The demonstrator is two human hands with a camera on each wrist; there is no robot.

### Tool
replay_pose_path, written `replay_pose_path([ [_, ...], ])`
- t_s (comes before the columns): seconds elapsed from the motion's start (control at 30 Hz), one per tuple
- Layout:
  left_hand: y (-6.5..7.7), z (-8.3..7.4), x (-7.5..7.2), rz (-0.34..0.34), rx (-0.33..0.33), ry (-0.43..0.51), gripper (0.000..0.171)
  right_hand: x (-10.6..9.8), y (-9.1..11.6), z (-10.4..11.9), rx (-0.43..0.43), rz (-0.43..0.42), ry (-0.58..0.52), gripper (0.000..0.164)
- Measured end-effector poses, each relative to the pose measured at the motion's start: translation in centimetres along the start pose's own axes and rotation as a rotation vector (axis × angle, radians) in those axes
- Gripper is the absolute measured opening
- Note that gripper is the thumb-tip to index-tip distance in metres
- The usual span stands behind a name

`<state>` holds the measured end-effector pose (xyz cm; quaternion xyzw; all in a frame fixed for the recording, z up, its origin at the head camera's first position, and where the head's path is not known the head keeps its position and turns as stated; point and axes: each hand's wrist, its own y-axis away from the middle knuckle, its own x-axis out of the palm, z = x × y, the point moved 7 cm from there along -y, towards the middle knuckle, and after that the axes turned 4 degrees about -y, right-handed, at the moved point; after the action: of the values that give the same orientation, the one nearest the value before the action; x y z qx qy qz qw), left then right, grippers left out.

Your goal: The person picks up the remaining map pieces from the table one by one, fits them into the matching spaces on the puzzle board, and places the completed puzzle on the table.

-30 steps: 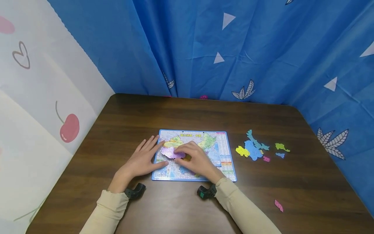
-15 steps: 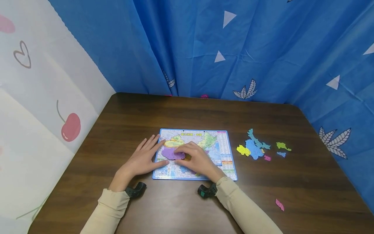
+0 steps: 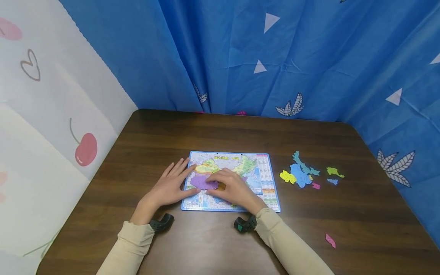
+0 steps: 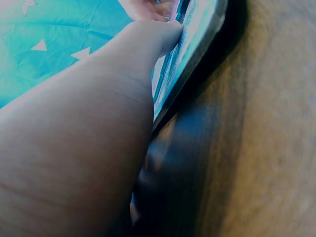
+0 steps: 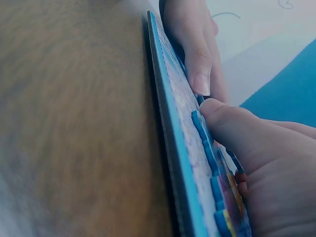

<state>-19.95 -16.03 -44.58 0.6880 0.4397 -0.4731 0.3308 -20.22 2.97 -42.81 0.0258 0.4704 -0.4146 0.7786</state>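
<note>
A purple map puzzle piece (image 3: 200,181) lies flat on the left part of a blue-rimmed map puzzle board (image 3: 203,208). My right hand (image 3: 233,188) has its fingers bent over this piece, index finger on top and thumb at the lower edge. My left hand (image 3: 167,188) is spread at the board's left side, its straight fingertips and thumb touching the board next to the piece. In the right wrist view, the right thumb (image 5: 229,118) is close to the left hand (image 5: 192,44), above raised puzzle pieces. Part of the map is hidden under the right hand.
Loose pieces lie right of the board: a teal one (image 3: 304,166), a blue one (image 3: 300,176), a yellow one (image 3: 287,177) and a green one (image 3: 334,172), among others. A pink piece (image 3: 330,241) lies nearer the front right. A blue curtain (image 3: 233,57) hangs behind the table.
The purple piece was tilted and shiny a second ago; now it lies flat on the board. Both hands have stayed nearly in place, and the view has shifted slightly.
</note>
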Motion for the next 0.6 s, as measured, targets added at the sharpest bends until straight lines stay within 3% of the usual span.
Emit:
replay_pose_path([
  [0.3,-0.02,-0.23,0.13,0.006,0.006,0.005,0.090,0.22,0.32,-0.19,0.031,0.047,0.009,0.033],
  [0.6,-0.12,-0.19,-0.27,0.011,-0.003,0.005,0.089,0.24,0.05,-0.17,-0.003,0.034,-0.001,0.031],
])
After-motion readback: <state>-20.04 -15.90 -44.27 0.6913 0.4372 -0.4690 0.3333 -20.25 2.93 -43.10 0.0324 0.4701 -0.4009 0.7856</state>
